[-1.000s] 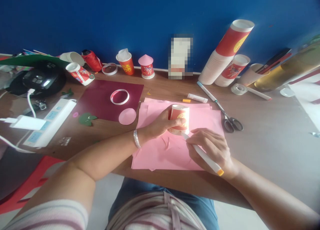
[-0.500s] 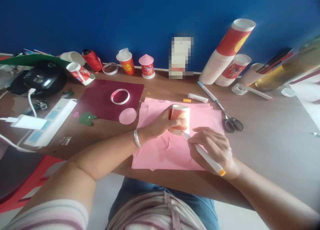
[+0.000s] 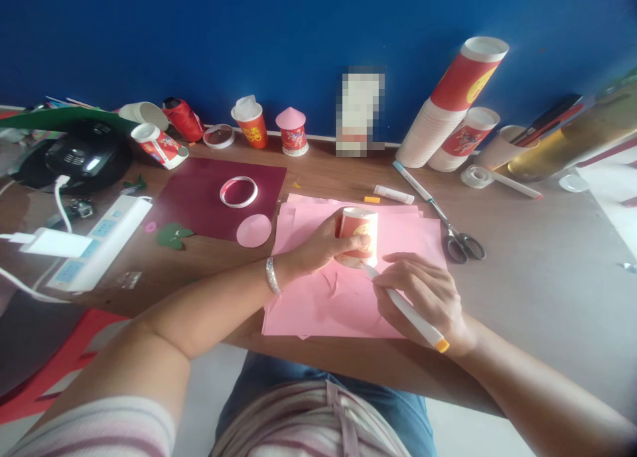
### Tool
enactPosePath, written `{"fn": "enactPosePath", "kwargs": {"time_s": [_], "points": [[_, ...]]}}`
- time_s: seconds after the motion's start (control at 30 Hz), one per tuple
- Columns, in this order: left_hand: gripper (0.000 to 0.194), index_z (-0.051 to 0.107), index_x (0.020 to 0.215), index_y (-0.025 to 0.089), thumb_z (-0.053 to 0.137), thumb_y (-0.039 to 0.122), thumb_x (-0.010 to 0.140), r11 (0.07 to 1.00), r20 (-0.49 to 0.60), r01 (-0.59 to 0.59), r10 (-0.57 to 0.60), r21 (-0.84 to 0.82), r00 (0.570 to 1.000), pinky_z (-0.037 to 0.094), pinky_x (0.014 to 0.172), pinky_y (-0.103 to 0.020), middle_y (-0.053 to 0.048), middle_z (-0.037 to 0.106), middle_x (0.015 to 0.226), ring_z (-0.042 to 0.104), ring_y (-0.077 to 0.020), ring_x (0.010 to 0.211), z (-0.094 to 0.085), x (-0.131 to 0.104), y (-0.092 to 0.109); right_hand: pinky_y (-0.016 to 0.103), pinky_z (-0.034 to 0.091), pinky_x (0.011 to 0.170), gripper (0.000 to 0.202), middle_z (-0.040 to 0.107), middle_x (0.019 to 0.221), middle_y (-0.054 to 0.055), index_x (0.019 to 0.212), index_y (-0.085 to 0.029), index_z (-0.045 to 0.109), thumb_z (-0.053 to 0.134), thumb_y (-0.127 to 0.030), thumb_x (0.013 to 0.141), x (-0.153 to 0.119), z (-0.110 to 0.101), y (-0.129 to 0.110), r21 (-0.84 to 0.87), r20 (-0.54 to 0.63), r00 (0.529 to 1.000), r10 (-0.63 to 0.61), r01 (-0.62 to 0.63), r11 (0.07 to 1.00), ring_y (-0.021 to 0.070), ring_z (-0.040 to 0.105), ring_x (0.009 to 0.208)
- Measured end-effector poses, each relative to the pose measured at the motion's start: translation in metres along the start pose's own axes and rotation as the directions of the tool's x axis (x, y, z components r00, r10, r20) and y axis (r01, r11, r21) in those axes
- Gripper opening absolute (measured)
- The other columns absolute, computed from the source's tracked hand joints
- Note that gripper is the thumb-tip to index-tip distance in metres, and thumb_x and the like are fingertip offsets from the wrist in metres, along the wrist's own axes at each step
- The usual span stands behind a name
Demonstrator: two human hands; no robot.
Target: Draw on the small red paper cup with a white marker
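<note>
My left hand (image 3: 323,243) is wrapped round a red and white paper cup (image 3: 359,226), its thumb across the printed side. The cup is held over a stack of pink paper sheets (image 3: 308,311). In my right hand (image 3: 430,291) is a white marker (image 3: 411,313) with an orange end, its tip at the lower edge of the cup. A small orange cap (image 3: 371,199) and a glue stick (image 3: 394,194) lie just behind the pink sheets. Thin pink scraps (image 3: 330,284) rest on the top sheet.
Scissors (image 3: 462,245) and a blue-capped pen (image 3: 413,180) lie to the right. Stacked cups (image 3: 432,129) stand at the back. On the left are a dark red sheet (image 3: 199,198), a tape ring (image 3: 239,192), a pink disc (image 3: 253,231) and a power strip (image 3: 102,245).
</note>
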State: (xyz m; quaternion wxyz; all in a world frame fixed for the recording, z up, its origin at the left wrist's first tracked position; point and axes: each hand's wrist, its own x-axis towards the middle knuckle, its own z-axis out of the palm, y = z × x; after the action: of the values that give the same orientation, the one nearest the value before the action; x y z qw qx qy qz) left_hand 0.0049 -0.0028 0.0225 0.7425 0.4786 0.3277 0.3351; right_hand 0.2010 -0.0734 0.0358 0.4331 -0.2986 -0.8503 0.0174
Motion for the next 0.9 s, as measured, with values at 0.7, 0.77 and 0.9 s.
{"fn": "enactPosePath", "kwargs": {"time_s": [0.7,0.77,0.9], "points": [[0.044,0.059,0.118,0.018,0.079,0.037,0.083,0.998,0.003,-0.035,0.035,0.057,0.999,0.055,0.079,-0.029,-0.005,0.061,0.101,0.06,-0.0153,0.091,0.0015,0.0003,0.0004,0.036,0.065,0.08,0.025,0.066,0.074,-0.004,0.098,-0.022,0.059,0.063,0.0,0.086,-0.0017,0.005,0.0021,0.001,0.013,1.0,-0.01,0.01,1.0,0.0118,0.061,0.063],[0.041,0.059,0.112,0.017,0.079,0.038,0.083,0.997,0.007,-0.049,0.049,0.054,0.999,0.054,0.077,-0.028,-0.004,0.06,0.097,0.06,-0.0145,0.087,0.0021,0.0006,-0.0001,0.036,0.065,0.08,0.025,0.066,0.074,-0.004,0.097,-0.022,0.06,0.063,-0.001,0.085,-0.0014,0.005,0.0022,-0.005,0.007,1.0,-0.007,0.007,1.0,0.012,0.062,0.062],[0.035,0.059,0.105,0.018,0.079,0.038,0.084,0.996,0.033,-0.063,0.061,0.07,0.998,0.051,0.071,-0.025,-0.001,0.058,0.09,0.057,-0.0125,0.081,0.0028,0.0005,-0.0001,0.036,0.066,0.081,0.024,0.066,0.073,-0.004,0.097,-0.021,0.06,0.064,0.0,0.085,-0.0017,0.0051,0.003,-0.023,-0.001,1.0,-0.009,0.009,1.0,0.0119,0.062,0.062]]}}
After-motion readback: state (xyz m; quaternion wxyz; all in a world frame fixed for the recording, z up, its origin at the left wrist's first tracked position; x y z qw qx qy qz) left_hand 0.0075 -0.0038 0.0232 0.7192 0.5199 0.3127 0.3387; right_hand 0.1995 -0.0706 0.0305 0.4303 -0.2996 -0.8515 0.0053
